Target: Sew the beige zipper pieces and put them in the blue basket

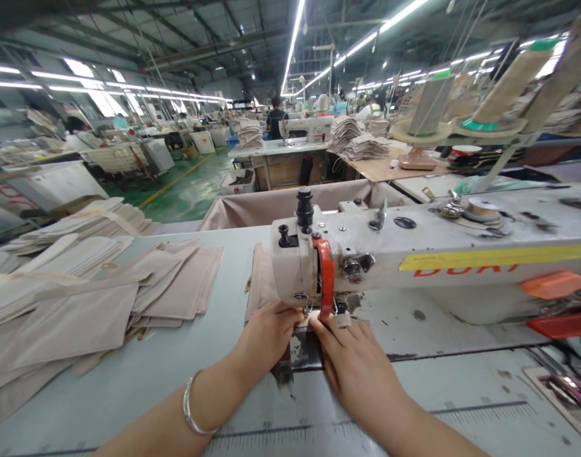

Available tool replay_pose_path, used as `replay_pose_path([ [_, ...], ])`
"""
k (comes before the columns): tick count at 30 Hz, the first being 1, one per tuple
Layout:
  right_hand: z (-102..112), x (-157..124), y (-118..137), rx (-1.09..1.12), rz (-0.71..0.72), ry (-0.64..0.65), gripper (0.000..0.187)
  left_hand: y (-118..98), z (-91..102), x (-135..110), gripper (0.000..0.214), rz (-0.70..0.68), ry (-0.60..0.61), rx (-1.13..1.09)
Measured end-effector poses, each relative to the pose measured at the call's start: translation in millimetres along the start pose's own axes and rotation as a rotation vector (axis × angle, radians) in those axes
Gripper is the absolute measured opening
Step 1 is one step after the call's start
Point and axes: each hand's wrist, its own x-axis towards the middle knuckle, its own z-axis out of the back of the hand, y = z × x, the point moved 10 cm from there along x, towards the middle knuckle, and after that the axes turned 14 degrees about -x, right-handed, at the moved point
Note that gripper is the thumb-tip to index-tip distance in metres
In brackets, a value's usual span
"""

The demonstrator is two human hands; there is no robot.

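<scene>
A beige fabric piece lies under the head of a white sewing machine, showing behind and to the left of it. My left hand, with a silver bangle on the wrist, has its fingers closed at the cloth's near edge, left of the needle. Right beside the presser foot, my right hand holds the same edge with thumb and bent forefinger. A red guard curves down just above these fingertips. Between the hands a pale strip of the cloth shows; the fingertips partly hide the stitching spot.
Flat beige fabric pieces are heaped on the table's left, beside tied bundles. Thread cones stand at the back right. Scissors lie in a tray at the right edge. Other people work at machines farther off.
</scene>
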Motion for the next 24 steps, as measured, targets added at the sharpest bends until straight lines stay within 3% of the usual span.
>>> replay_pose_path([
  [15,7,0,0,-0.013,-0.038,-0.048,0.047,4,3.6,3,0.031,0.049,0.006,0.041],
  [20,10,0,1,-0.013,-0.039,-0.064,0.044,1,8.6,-2,0.029,-0.035,-0.028,0.037],
  [24,8,2,2,-0.031,-0.027,-0.09,0.039,13,7.8,-5,0.026,-0.052,-0.052,0.021],
])
